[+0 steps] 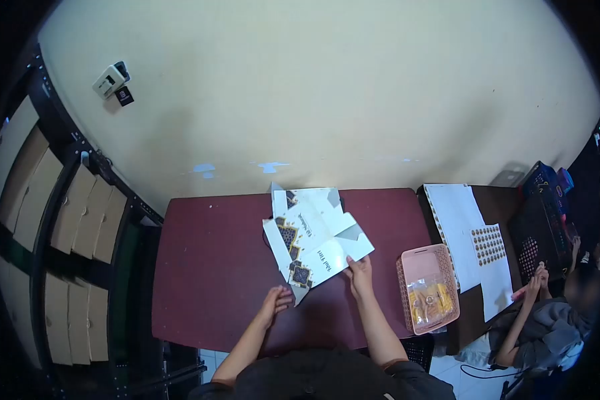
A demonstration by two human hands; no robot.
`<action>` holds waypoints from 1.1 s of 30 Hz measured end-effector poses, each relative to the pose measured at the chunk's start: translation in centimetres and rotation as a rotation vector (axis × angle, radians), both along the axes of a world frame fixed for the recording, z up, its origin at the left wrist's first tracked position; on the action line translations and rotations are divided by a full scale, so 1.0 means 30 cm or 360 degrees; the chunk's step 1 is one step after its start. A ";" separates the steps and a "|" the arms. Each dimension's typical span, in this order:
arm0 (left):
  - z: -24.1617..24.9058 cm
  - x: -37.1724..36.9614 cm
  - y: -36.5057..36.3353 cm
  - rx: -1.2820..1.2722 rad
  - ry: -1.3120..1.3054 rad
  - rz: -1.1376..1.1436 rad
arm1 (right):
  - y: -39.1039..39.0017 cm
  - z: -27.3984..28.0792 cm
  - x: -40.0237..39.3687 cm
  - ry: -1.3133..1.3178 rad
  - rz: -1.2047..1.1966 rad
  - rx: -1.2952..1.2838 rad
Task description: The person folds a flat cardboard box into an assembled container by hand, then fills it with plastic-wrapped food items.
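A flat white cardboard box blank point(317, 237) with dark and gold ornamental print lies unfolded on the dark red table point(210, 267). My right hand point(360, 275) grips its near right edge. My left hand point(276, 300) touches its near left corner flap with the fingertips, fingers curled around the tip.
A pink plastic basket point(428, 288) with yellow packets stands at the table's right edge. White sheets with round stickers point(487, 243) lie on a second dark table, where another person point(547, 320) sits. Shelves with brown cartons point(80, 220) stand at left. A dark crate point(547, 220) is far right.
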State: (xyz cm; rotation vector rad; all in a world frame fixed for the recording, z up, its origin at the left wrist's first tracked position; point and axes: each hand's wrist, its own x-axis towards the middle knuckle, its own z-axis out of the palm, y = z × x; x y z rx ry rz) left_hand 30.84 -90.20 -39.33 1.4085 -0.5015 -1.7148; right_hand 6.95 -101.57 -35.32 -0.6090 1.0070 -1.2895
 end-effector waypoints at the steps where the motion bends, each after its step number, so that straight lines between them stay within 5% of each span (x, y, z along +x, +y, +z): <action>1: 0.026 0.005 -0.006 -0.0067 -0.0045 0.0067 | 0.009 0.040 -0.002 -0.0003 0.0010 0.0000; 4: 0.075 0.043 -0.031 -0.0373 0.0023 0.0268 | 0.046 0.132 -0.006 -0.0094 0.0110 -0.0190; 7: 0.145 0.100 -0.036 -0.0695 0.0629 0.0300 | 0.087 0.180 0.012 -0.0099 0.0187 -0.0256; 12: 0.256 0.122 0.002 -0.0808 0.0653 0.0315 | 0.125 0.149 0.047 0.0144 0.0236 -0.0090; 14: 0.268 0.125 0.013 -0.0822 0.0210 0.0266 | 0.160 0.168 0.077 0.0190 0.0087 -0.0172; 16: 0.327 0.098 0.023 -0.0895 0.0058 0.0414 | 0.175 0.206 0.103 0.0787 -0.0382 -0.0477; 18: 0.351 0.097 0.043 -0.0911 -0.0137 0.0411 | 0.211 0.268 0.121 0.1244 -0.0296 -0.0724; 23: 0.375 0.124 0.073 -0.1081 -0.0323 0.0167 | 0.229 0.357 0.186 0.1520 -0.0083 -0.0888; 27: 0.451 0.091 0.128 -0.1189 -0.0294 0.0242 | 0.193 0.339 0.181 0.1301 -0.0045 -0.0957; 28: 0.400 0.126 0.131 -0.1128 -0.0320 -0.0028 | 0.188 0.345 0.176 0.1304 -0.0055 -0.0956; 30: 0.371 0.131 0.116 -0.1540 -0.0340 -0.0223 | 0.179 0.367 0.165 0.0447 0.0290 -0.0762; 33: 0.370 0.122 0.122 -0.1646 -0.0897 -0.0414 | 0.177 0.336 0.162 0.0201 0.0357 -0.0574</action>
